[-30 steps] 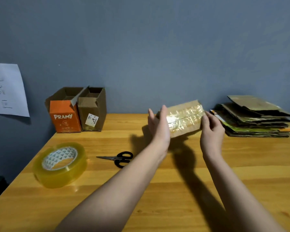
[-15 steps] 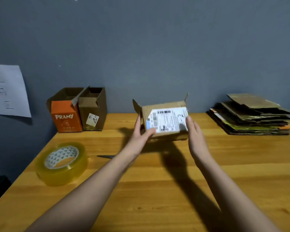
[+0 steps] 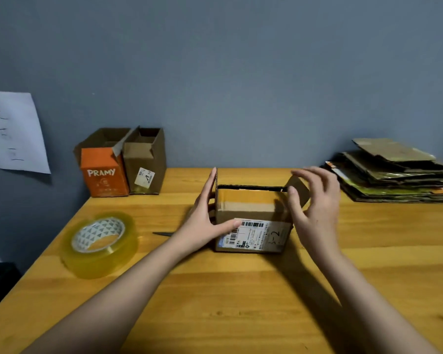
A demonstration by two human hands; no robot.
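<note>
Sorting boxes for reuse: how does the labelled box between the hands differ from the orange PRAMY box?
The labelled box is plain brown with a white shipping label; the PRAMY box has an orange front with white lettering. The labelled box sits mid-table, the left hand pressing its side and the right hand holding its flap; the PRAMY box stands untouched by the wall. Both are cardboard, open on top.

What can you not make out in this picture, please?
Scissors, head view: only a blade tip shows; the left hand hides the rest.
Inside of the box, head view: hidden by its own near wall.
Label, head view: print too small to read.
Paper on the wall, head view: cut by the left edge.
</note>
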